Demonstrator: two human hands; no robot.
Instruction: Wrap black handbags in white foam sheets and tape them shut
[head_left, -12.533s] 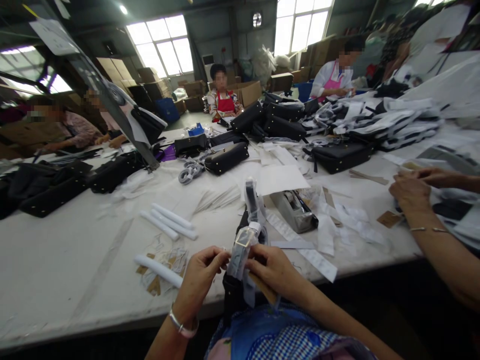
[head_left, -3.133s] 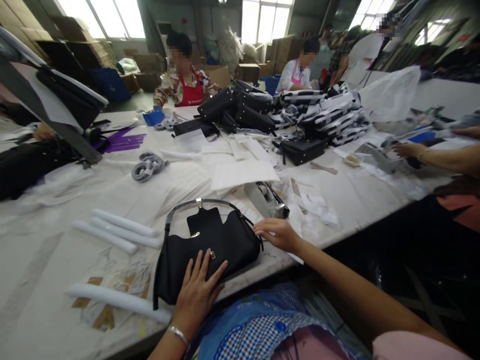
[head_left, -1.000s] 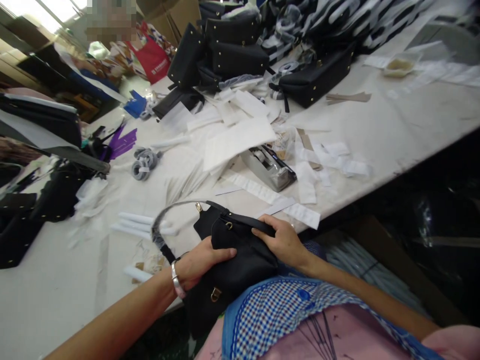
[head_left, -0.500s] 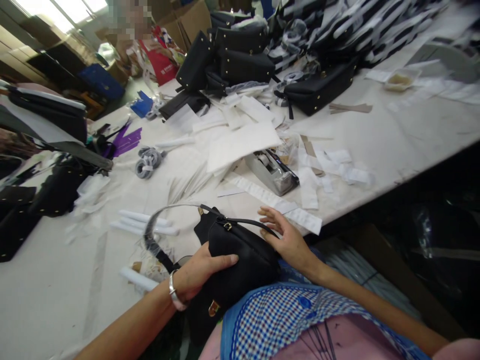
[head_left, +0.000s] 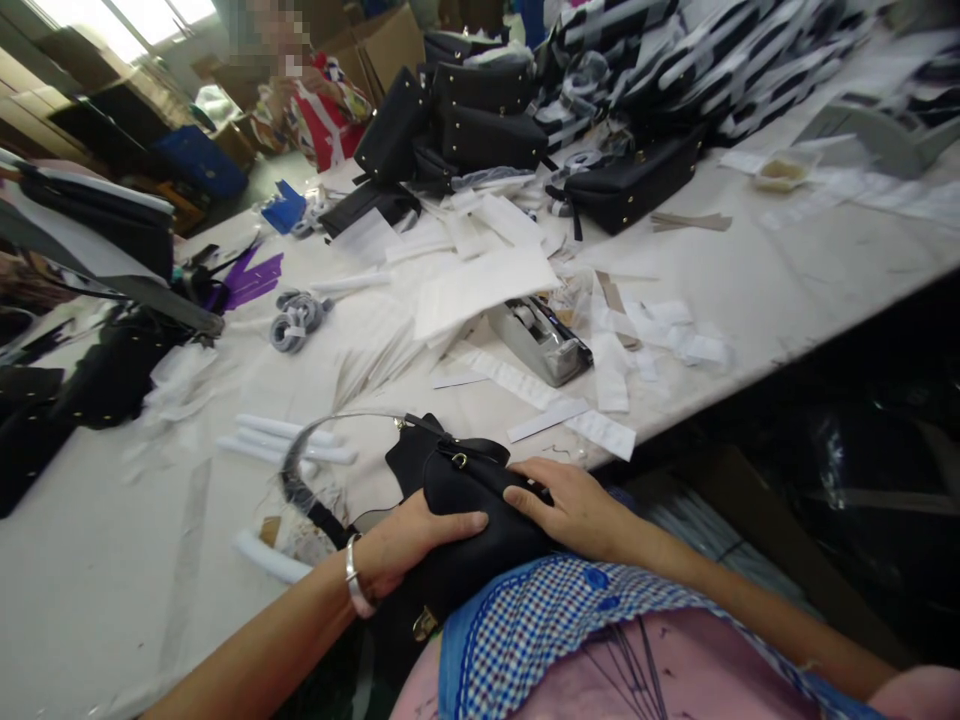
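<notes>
A black handbag (head_left: 457, 490) with gold clasps hangs over the near edge of the white table (head_left: 112, 560), against my lap. My left hand (head_left: 409, 545) grips the bag's left side, fingers wrapped over its top. On the bag's right end lies my right hand (head_left: 570, 505), its fingers curled over the top edge. The bag's strap (head_left: 300, 480), wrapped in clear film, loops out to the left over the table.
A grey tape dispenser (head_left: 540, 340), paper strips (head_left: 592, 425) and white foam rolls (head_left: 285, 435) lie just beyond the bag. Further back are stacked black handbags (head_left: 480, 130), grey strap coils (head_left: 292, 320) and a seated person in a red apron (head_left: 322, 100).
Over the last second my right hand lifted off the bag with fingers spread, then came back down onto its right end. Earlier the bag lay flat on the table.
</notes>
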